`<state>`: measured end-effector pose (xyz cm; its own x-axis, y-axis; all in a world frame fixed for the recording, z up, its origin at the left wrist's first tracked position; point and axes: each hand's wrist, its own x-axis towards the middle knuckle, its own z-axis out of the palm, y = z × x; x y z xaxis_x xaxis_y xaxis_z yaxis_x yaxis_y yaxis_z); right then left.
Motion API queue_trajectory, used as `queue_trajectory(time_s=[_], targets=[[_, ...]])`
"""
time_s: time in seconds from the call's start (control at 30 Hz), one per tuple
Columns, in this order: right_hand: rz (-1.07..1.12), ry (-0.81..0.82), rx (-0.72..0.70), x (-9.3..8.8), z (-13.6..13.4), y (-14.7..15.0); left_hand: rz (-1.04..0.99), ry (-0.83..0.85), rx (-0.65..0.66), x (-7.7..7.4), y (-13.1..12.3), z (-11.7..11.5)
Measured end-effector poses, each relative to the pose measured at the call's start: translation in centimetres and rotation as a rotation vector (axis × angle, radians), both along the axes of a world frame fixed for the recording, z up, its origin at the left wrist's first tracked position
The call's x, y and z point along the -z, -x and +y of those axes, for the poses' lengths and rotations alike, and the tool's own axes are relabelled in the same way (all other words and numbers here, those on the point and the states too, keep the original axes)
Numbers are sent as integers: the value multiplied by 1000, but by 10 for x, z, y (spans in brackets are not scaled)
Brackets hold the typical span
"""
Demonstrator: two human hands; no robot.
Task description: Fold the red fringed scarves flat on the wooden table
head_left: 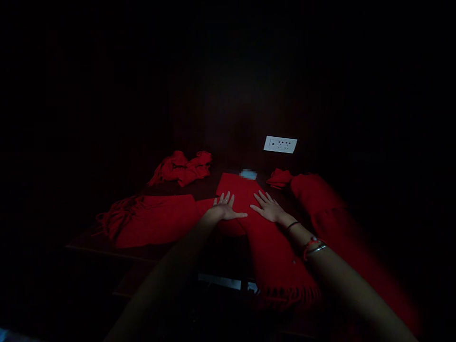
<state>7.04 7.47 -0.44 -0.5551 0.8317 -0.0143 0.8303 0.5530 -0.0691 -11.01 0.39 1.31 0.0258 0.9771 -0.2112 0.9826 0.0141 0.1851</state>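
A red fringed scarf (272, 251) lies lengthwise before me, its fringe hanging over the near edge of the dark table. On its left side my left hand (225, 209) rests with fingers spread, a ring on one finger. Opposite, my right hand (268, 208) presses flat on the scarf's right side, fingers apart, with bands on the wrist and forearm. Neither hand grips anything. Another red scarf (156, 223) with a tangled fringe stretches out to the left, partly under the middle one. Deep shadow hides much of the scene.
A crumpled red scarf (185, 168) lies at the back left. Another long red scarf (335, 218) runs down the right side, beside a small red bundle (280, 178). A white socket panel (280, 144) is on the back wall. Below it sits a blurred pale item (248, 174).
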Motion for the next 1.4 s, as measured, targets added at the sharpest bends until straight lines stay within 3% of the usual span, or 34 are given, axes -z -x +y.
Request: queue_trajectory(time_s=[0.13, 0.27, 0.37, 0.47, 0.57, 0.67, 0.83, 0.97, 1.13, 1.3, 1.4], targets=[[7, 60, 80, -7, 8, -25, 3, -31, -8, 6, 1, 5], [88, -62, 182, -16, -6, -35, -5, -96, 11, 7, 1, 3], [91, -115, 46, -15, -28, -36, -18, -231, 199, 2, -4, -3], [0, 6, -65, -9, -44, -37, -57, -163, 382, -1, -10, -8], [-23, 59, -49, -6, -46, -40, -70, -38, 384, -1, -13, -10], [-10, -31, -90, -12, -49, -43, -89, -19, 394, -1, -11, -10], [88, -247, -453, -32, -75, -37, -81, -140, 452, -5, 0, -8], [77, -325, -603, -34, -92, -15, 14, -316, 460, -10, 13, -6], [71, -431, -639, -25, -88, -2, 81, -350, 431, -12, 22, -6], [112, -548, -600, -25, -84, -4, -30, -446, 564, -6, 19, -15], [79, -548, -573, -25, -87, -7, -85, -400, 588, 1, 23, -21]])
